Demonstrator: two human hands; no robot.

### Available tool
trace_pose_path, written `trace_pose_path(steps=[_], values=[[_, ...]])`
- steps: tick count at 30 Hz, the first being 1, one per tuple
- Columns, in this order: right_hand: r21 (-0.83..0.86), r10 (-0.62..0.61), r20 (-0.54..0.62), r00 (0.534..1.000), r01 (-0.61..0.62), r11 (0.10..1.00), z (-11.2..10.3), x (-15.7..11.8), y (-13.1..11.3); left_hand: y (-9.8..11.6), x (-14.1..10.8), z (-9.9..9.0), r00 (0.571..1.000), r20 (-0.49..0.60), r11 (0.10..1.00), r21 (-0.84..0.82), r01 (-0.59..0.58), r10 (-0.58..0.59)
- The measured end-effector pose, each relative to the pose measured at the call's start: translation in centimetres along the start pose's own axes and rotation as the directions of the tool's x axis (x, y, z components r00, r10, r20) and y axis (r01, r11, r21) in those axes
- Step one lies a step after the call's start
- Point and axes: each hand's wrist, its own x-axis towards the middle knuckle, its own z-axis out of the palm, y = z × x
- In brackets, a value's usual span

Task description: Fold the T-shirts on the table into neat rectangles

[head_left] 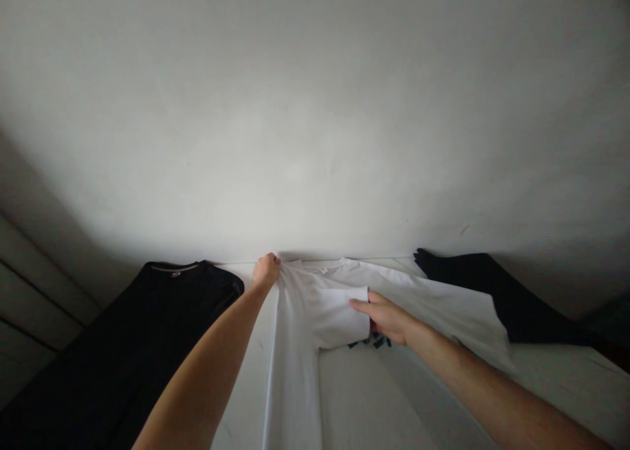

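A white T-shirt [295, 345] lies on a pale surface, its left side folded in lengthwise so that one sleeve crosses the chest. My left hand [267, 269] is closed on the shirt's fabric at the shoulder, left of the neckline. At the hem of the folded sleeve is my right hand [391, 315], pinching the edge with the thumb on top and the fingers underneath. Part of a dark print shows just below that sleeve. The other sleeve lies spread out to the right, and my right forearm covers some of the shirt body.
To the left lies a black shirt [118, 332] with its collar toward the wall. Another black garment [472, 276] lies at the right, partly behind the white sleeve. A plain wall [305, 122] rises directly behind the surface [246, 365]. Grooved panels [34, 292] stand at far left.
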Motion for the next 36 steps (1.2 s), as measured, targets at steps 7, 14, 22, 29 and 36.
trace_pose_path(steps=[7, 14, 22, 29, 36], values=[[-0.013, 0.062, 0.031, 0.998, -0.062, 0.998, 1.0, -1.5, 0.8, 0.1, 0.1, -0.4, 0.991, 0.106, 0.995, -0.033, 0.09, -0.086], [-0.015, -0.066, -0.076, 0.995, 0.065, 0.998, 2.2, -2.6, 0.6, 1.1, 0.4, 0.2, 0.989, 0.09, 0.985, -0.113, 0.13, -0.12], [-0.128, -0.048, -0.048, 0.998, 0.041, 0.991, 2.3, -4.0, 1.2, 1.1, 0.5, 0.7, 0.991, 0.055, 0.973, -0.19, 0.127, -0.119], [-0.107, -0.141, -0.083, 0.987, 0.132, 0.986, 1.9, -3.1, 3.3, 1.1, 0.2, 0.9, 0.991, -0.01, 0.976, -0.176, 0.13, -0.134], [-0.109, -0.113, -0.099, 0.989, 0.102, 0.989, 2.8, -3.6, 5.2, 1.5, -1.8, 0.5, 0.994, -0.107, 0.996, -0.084, 0.022, -0.031]])
